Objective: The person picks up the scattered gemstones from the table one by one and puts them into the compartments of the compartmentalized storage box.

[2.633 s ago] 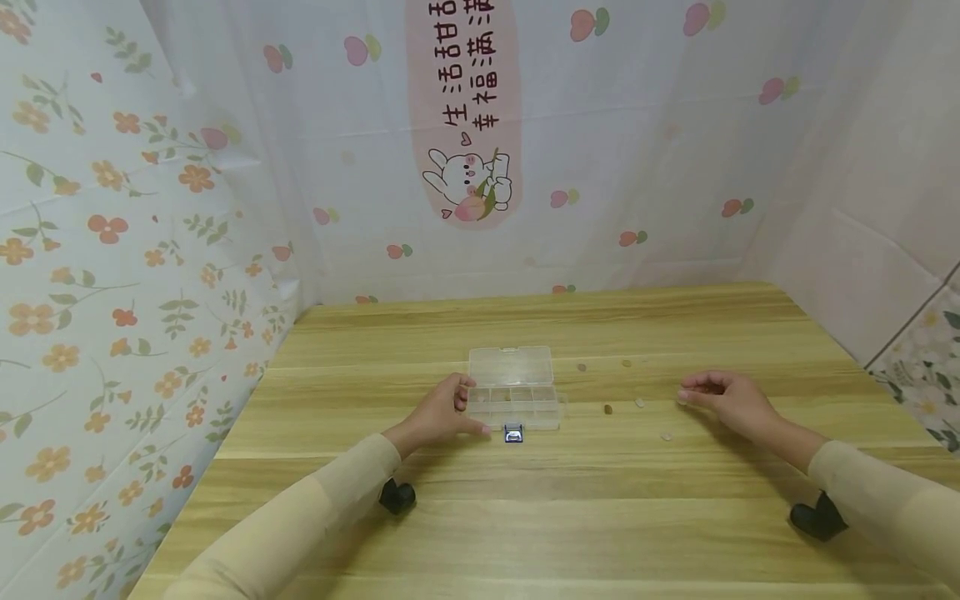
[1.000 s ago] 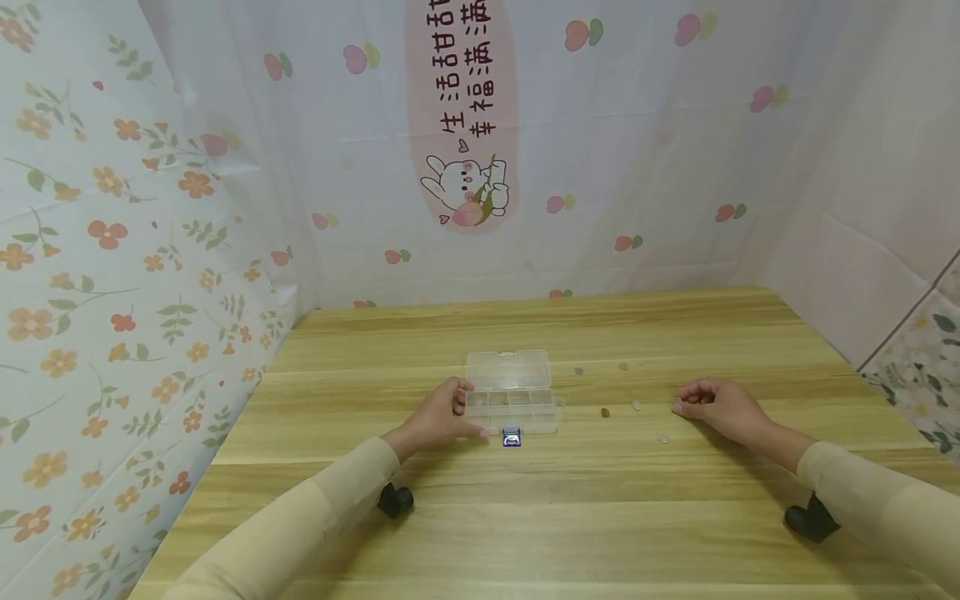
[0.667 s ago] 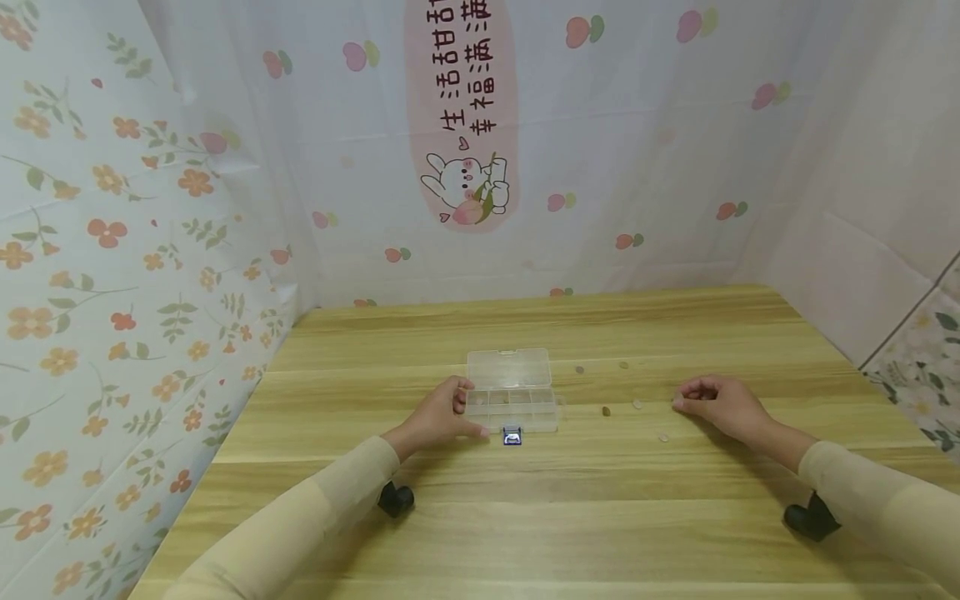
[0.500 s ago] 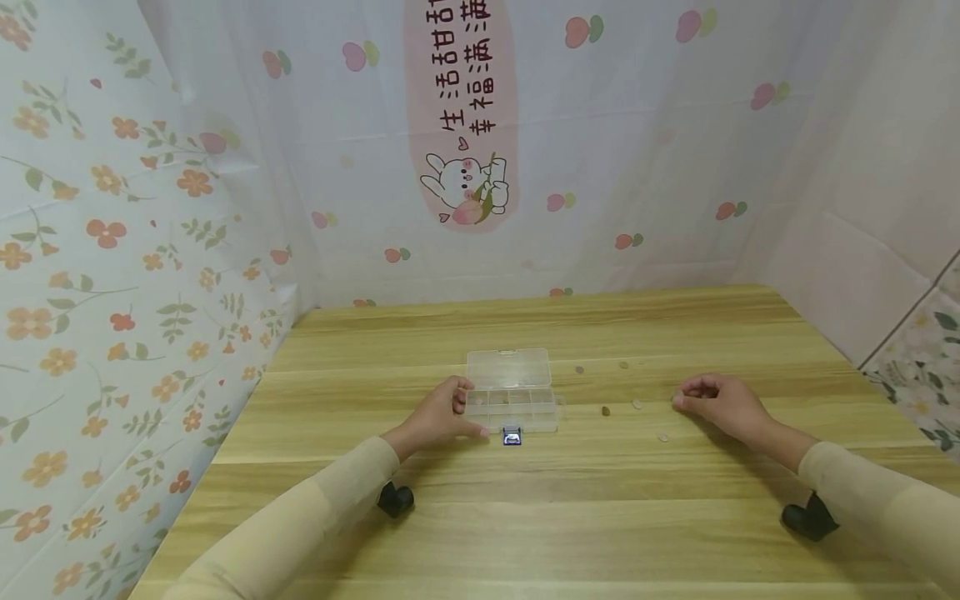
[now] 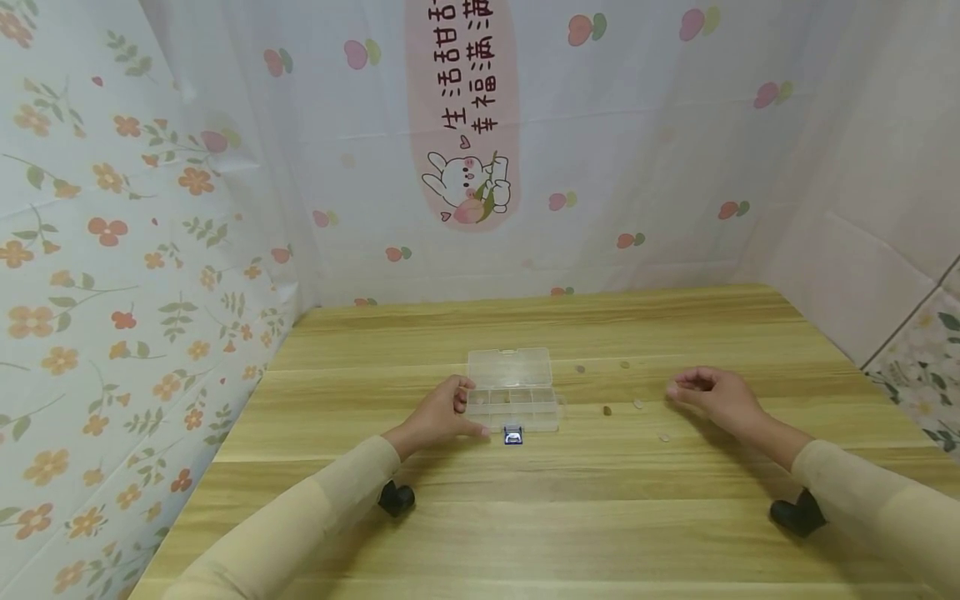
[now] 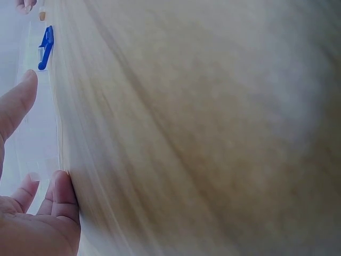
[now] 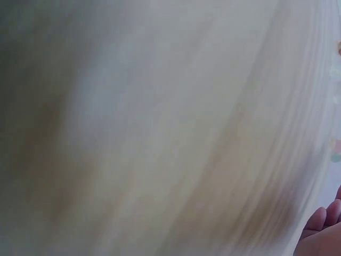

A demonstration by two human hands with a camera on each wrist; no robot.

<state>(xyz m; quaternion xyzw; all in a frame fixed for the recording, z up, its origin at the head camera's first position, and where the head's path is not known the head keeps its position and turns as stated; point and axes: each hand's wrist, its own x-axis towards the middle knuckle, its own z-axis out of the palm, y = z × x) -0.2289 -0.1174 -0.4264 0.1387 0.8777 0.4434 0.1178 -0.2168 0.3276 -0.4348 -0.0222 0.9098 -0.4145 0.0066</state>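
In the head view, a clear plastic compartment box [image 5: 540,412] lies with its lid [image 5: 510,367] folded back and its blue latch [image 5: 513,435] at the front. My left hand [image 5: 442,415] holds the box's left end, thumb at the front and fingers behind. Small specks show in the back compartments. My right hand [image 5: 716,400], just above the table at right, brings thumb and fingertips together on what looks like a small stone, mostly hidden. Nearby lie a brown stone [image 5: 607,410] and pale stones [image 5: 637,403].
Further small stones lie on the wooden table [image 5: 480,533]: a greyish one [image 5: 580,369], a tan one [image 5: 625,365] and a pale one [image 5: 663,437]. Printed cloth [image 5: 360,167] hangs behind and at the left. Each wrist carries a black camera [image 5: 397,498].
My right hand went down to the table, its fingertips closing there, and has now lifted slightly and moved a little left. My left hand and the box have stayed in place.
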